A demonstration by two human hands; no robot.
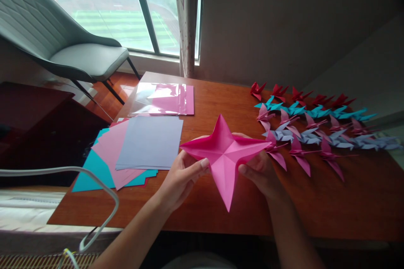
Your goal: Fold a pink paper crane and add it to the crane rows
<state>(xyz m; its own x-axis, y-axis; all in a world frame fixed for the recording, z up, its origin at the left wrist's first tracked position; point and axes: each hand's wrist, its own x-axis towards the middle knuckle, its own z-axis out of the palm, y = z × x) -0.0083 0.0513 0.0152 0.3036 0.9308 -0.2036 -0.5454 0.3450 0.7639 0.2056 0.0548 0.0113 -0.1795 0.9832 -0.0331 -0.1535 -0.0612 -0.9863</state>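
A bright pink sheet of origami paper (225, 153), creased into a four-pointed star shape with raised sides, is held up over the front of the table. My left hand (186, 170) grips its left side, thumb on the near edge and the other fingers hidden behind the paper. On the right side, my right hand (257, 168) pinches the paper the same way, its thumb by the near edge. One point of the paper faces me and another points away. Several folded pink paper cranes (299, 157) stand just right of my right hand.
Rows of red, turquoise, light pink and lavender paper cranes (312, 134) line the right of the wooden table (217, 218). Lavender sheets (150, 141) overlap pink and turquoise paper at left, below a clear plastic packet (158, 98). A white cable (104, 185) loops at the left edge.
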